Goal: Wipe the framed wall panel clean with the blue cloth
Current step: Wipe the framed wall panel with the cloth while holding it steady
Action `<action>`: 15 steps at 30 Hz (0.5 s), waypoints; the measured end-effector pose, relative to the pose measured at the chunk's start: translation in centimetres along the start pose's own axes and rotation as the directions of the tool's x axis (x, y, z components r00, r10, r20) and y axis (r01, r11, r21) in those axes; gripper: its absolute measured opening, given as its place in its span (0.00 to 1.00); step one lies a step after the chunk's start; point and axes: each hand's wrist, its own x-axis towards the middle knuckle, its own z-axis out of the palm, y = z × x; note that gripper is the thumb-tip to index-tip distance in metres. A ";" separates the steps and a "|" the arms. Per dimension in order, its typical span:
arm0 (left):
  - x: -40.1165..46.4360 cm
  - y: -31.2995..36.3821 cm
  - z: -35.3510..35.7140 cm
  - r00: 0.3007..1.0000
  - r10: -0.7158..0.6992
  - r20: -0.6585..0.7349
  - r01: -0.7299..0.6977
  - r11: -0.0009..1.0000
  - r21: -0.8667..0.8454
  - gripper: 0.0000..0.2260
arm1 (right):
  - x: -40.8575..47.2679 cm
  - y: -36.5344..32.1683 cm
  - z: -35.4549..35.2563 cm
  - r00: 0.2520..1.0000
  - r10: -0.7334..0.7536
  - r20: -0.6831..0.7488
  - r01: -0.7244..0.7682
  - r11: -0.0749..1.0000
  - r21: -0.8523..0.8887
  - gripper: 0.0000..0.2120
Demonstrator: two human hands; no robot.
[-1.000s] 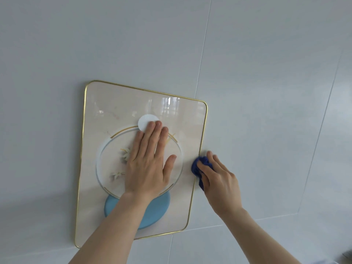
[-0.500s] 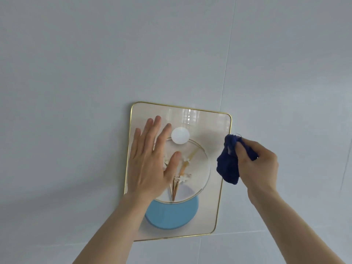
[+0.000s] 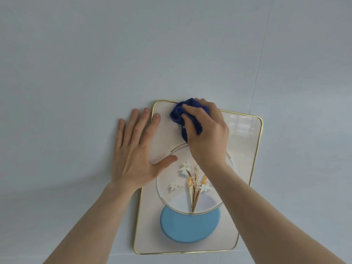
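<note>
Cloth (image 3: 182,117) soft, bunched in right hand (image 3: 206,134) | panel (image 3: 245,149) glossy, rigid | left hand (image 3: 135,149) spread flat, bracing edge

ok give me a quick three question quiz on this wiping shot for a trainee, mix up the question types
1. True or false: the blue cloth is bunched in the right hand and pressed on the upper left part of the framed wall panel.
2. Multiple choice: where does the left hand lie? A) gripping the cloth B) flat and open across the panel's left edge, partly on the wall C) hanging away from the wall
3. Fill in: the large solid disc near the panel's bottom is light ____.

Key: 1 true; 2 B; 3 blue
</note>
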 end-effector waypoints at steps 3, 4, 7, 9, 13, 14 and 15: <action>-0.1 -0.2 0.6 1.000 0.022 -0.003 -0.022 0.996 0.088 0.43 | -1.1 1.6 1.8 0.989 -0.144 0.012 0.145 0.983 -0.109 0.09; -0.2 -0.3 0.7 1.000 0.029 -0.003 -0.028 0.993 0.117 0.42 | -1.4 1.9 2.1 0.986 -0.168 0.012 0.169 0.979 -0.113 0.10; -0.3 -0.4 1.0 0.999 0.038 0.005 -0.038 0.987 0.157 0.40 | -1.7 2.2 2.6 0.975 -0.221 0.012 0.220 0.968 -0.116 0.13; -0.4 -0.4 1.0 0.999 0.046 0.007 -0.046 0.989 0.143 0.39 | -1.9 2.1 2.7 0.974 -0.228 0.021 0.228 0.968 -0.103 0.17; -0.4 -0.5 1.0 0.999 0.047 0.007 -0.048 0.994 0.103 0.38 | -2.3 1.9 2.8 0.967 -0.248 0.054 0.252 0.966 -0.065 0.23; -0.4 -0.5 1.1 0.999 0.048 0.012 -0.049 0.994 0.100 0.38 | -2.3 1.9 2.8 0.965 -0.255 0.067 0.258 0.964 -0.055 0.23; -0.4 -0.5 1.1 0.999 0.048 0.016 -0.049 0.994 0.098 0.38 | -2.5 1.8 2.8 0.960 -0.266 0.087 0.271 0.962 -0.046 0.23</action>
